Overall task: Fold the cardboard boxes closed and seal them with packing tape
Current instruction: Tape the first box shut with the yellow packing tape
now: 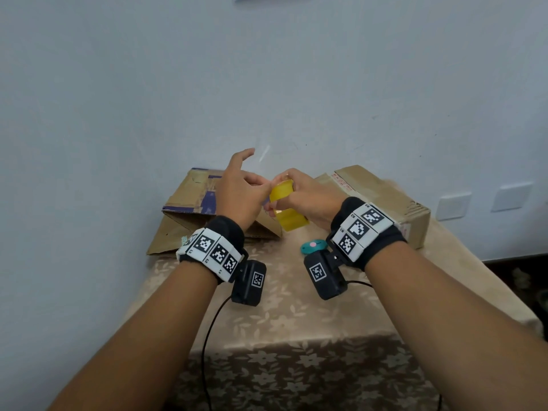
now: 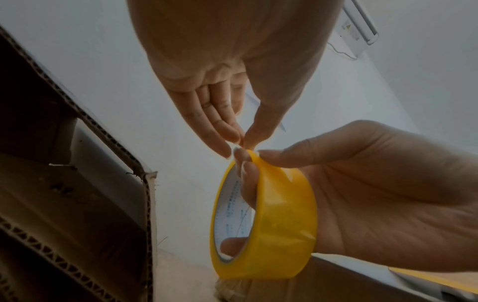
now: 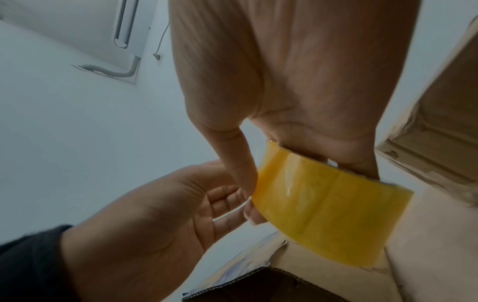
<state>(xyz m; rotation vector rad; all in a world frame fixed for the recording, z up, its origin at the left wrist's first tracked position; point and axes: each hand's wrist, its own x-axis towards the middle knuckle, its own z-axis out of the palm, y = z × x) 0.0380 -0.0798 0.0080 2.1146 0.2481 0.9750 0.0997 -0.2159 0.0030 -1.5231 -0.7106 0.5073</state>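
A yellow roll of packing tape (image 1: 286,204) (image 2: 284,214) (image 3: 323,204) is held up over the table between two boxes. My right hand (image 1: 281,197) (image 2: 250,155) grips it, fingers through the core and thumb on the outer face. My left hand (image 1: 267,188) (image 2: 241,141) pinches thumb to fingertips at the roll's top edge, on the tape's loose end, index finger raised. The left cardboard box (image 1: 189,209), blue-printed, lies with its flaps open. A plain cardboard box (image 1: 385,197) stands at the right, flaps down, tape on its top.
A small teal object with a pink dot (image 1: 312,246) lies on the beige flowered tablecloth (image 1: 296,321), partly behind my right wrist camera. The white wall rises right behind the boxes, with wall sockets (image 1: 453,206) at the right. The table's front half lies bare below my forearms.
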